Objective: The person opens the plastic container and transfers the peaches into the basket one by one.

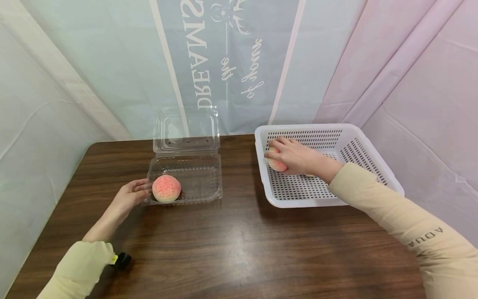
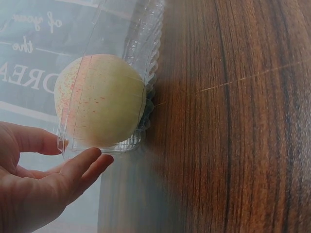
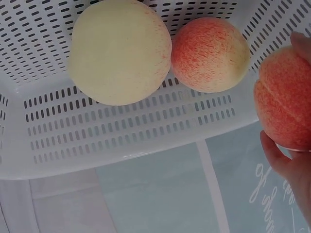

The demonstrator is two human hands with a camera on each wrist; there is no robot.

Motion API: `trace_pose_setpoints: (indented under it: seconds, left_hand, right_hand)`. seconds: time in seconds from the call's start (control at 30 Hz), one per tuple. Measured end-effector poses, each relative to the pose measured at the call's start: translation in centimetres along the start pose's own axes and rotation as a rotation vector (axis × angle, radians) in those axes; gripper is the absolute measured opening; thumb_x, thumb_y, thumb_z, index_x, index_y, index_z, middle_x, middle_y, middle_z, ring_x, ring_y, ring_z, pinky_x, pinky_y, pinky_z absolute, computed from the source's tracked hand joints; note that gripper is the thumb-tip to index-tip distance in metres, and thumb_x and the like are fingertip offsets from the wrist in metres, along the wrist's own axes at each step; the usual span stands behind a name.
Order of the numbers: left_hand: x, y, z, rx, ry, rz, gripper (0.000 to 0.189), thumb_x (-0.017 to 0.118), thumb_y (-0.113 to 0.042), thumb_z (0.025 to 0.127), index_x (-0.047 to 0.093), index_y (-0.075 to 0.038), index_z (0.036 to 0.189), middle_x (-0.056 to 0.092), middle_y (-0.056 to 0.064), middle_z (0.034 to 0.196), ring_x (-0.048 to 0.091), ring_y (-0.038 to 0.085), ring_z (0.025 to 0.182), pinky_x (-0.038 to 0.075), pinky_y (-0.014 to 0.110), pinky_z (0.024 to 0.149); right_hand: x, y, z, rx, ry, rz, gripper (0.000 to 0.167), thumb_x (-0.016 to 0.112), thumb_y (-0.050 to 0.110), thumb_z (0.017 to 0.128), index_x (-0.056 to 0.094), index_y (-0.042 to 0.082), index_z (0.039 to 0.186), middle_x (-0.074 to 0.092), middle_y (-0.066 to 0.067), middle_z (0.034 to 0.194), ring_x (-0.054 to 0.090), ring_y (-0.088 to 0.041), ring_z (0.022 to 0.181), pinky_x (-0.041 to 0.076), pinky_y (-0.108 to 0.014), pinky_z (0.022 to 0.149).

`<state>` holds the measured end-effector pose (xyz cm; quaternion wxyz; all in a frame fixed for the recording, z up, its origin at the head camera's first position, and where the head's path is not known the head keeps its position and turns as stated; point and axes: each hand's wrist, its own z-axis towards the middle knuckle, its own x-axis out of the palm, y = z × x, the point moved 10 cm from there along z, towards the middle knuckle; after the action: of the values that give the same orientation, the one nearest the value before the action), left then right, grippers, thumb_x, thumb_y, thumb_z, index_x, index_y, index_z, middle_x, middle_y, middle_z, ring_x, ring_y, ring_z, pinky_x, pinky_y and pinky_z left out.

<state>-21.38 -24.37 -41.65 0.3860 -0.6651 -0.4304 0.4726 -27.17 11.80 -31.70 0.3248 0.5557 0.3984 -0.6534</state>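
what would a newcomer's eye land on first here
Probably the pink peach in the near left corner of the clear container. Then the right hand gripping another peach at the left side of the white basket, where the right wrist view shows two more peaches. Large sideways lettering stands out on the backdrop behind.

The left arm (image 1: 76, 268) is extended beside the table's (image 1: 239, 253) left edge, the left hand (image 1: 128, 196) held with fingers loosely straightened. The right arm (image 1: 392, 216) is stretched diagonally toward the far edge, the right hand (image 1: 293, 156) held palm-down, its fingers curled in a grip.
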Motion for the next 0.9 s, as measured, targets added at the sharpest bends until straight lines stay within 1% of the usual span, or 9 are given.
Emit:
trace_pose_setpoints:
  seconds: [0.13, 0.23, 0.37, 0.43, 0.5, 0.63, 0.77, 0.9]
  left_hand:
    - [0.0, 0.1, 0.0, -0.005, -0.003, 0.0, 0.051, 0.039, -0.005, 0.096, 0.016, 0.018, 0.135, 0.029, 0.038, 0.133, 0.049, -0.011, 0.087, 0.045, 0.013, 0.076]
    - [0.0, 0.0, 0.0, -0.007, -0.004, 0.0, 0.051, 0.039, -0.005, 0.096, 0.016, 0.018, 0.135, 0.03, 0.038, 0.133, 0.05, -0.011, 0.088, 0.045, 0.013, 0.076]
    - [0.0, 0.0, 0.0, -0.006, -0.003, -0.003, 0.051, 0.039, -0.005, 0.096, 0.016, 0.018, 0.135, 0.029, 0.038, 0.133, 0.05, -0.01, 0.088, 0.045, 0.012, 0.077]
    - [0.0, 0.0, 0.0, -0.003, -0.003, -0.005, 0.051, 0.039, -0.004, 0.096, 0.016, 0.018, 0.135, 0.029, 0.038, 0.133, 0.05, -0.01, 0.088, 0.045, 0.012, 0.077]
    - [0.0, -0.1, -0.1, 0.0, -0.004, -0.008, 0.051, 0.039, -0.004, 0.096, 0.016, 0.019, 0.135, 0.029, 0.038, 0.133, 0.05, -0.011, 0.088, 0.045, 0.012, 0.077]
    - [0.0, -0.2, -0.1, 0.004, -0.005, -0.009, 0.05, 0.038, -0.004, 0.096, 0.016, 0.019, 0.135, 0.029, 0.039, 0.133, 0.05, -0.01, 0.088, 0.045, 0.012, 0.076]
    - [0.0, -0.3, -0.1, 0.004, -0.007, -0.008, 0.05, 0.038, -0.004, 0.095, 0.016, 0.019, 0.134, 0.029, 0.039, 0.133, 0.05, -0.01, 0.088, 0.045, 0.012, 0.076]
    - [0.0, -0.3, -0.1, 0.002, -0.009, -0.009, 0.05, 0.038, -0.003, 0.095, 0.016, 0.019, 0.134, 0.03, 0.039, 0.133, 0.05, -0.01, 0.088, 0.045, 0.013, 0.076]
  right_hand:
    - [0.3, 0.1, -0.1, 0.001, 0.015, 0.016, 0.061, 0.079, 0.018, 0.061, 0.056, 0.012, 0.117, 0.048, -0.015, 0.115, 0.042, -0.033, 0.102, 0.043, -0.049, 0.08]
    - [0.7, 0.0, -0.2, 0.018, 0.049, 0.034, 0.059, 0.079, 0.019, 0.061, 0.057, 0.012, 0.116, 0.048, -0.014, 0.114, 0.043, -0.032, 0.101, 0.045, -0.048, 0.079]
    - [1.4, 0.0, -0.3, 0.029, 0.085, 0.056, 0.058, 0.078, 0.019, 0.061, 0.057, 0.012, 0.115, 0.049, -0.012, 0.111, 0.044, -0.031, 0.098, 0.045, -0.045, 0.081]
    - [1.7, -0.1, -0.4, 0.033, 0.094, 0.068, 0.058, 0.078, 0.019, 0.06, 0.057, 0.012, 0.113, 0.05, -0.011, 0.109, 0.045, -0.03, 0.097, 0.044, -0.044, 0.082]
    - [1.9, -0.1, -0.4, 0.036, 0.097, 0.079, 0.058, 0.078, 0.02, 0.058, 0.057, 0.013, 0.111, 0.05, -0.01, 0.107, 0.045, -0.029, 0.095, 0.044, -0.043, 0.081]
    - [2.3, -0.2, -0.5, 0.051, 0.116, 0.098, 0.058, 0.079, 0.022, 0.056, 0.056, 0.014, 0.108, 0.05, -0.009, 0.106, 0.046, -0.029, 0.094, 0.046, -0.044, 0.079]
    - [2.4, -0.2, -0.5, 0.073, 0.147, 0.125, 0.059, 0.08, 0.023, 0.055, 0.057, 0.014, 0.109, 0.05, -0.008, 0.108, 0.046, -0.029, 0.097, 0.046, -0.044, 0.081]
    - [2.9, -0.3, -0.6, 0.11, 0.199, 0.146, 0.06, 0.081, 0.025, 0.055, 0.058, 0.016, 0.11, 0.049, -0.007, 0.111, 0.046, -0.029, 0.098, 0.048, -0.04, 0.074]
